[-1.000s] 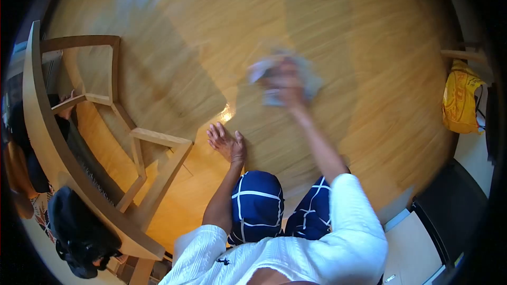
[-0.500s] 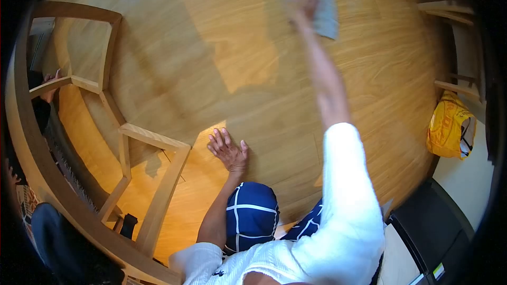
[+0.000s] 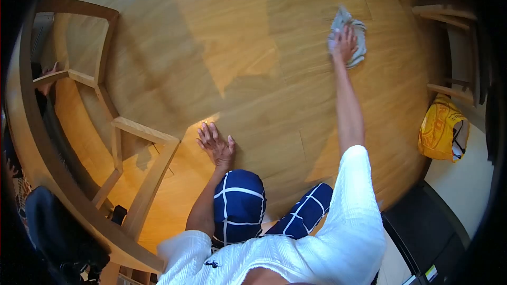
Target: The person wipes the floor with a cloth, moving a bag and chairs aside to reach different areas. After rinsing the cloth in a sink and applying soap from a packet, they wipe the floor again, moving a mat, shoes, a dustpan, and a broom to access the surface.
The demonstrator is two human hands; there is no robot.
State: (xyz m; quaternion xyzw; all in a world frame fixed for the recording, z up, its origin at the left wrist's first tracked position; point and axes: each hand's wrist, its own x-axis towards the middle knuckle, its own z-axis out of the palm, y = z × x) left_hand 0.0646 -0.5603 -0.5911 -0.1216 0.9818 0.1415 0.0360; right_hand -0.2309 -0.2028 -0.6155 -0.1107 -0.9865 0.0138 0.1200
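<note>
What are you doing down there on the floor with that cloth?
Someone in a white top is low over the wooden floor, the right hand reaching far out. Its fingers are spread over a crumpled, pale cloth on the floor. The left hand is on the floor too, closer to the body, with no cloth under it. A wooden frame stands at the left, and a yellow bag is at the right.

The right hand [image 3: 345, 45] hides part of the cloth [image 3: 360, 30].

You've got warm light pooling mid-frame and lower left, soft shadows across the floor [image 3: 253, 105], fisheye-bent edges, black corners.
</note>
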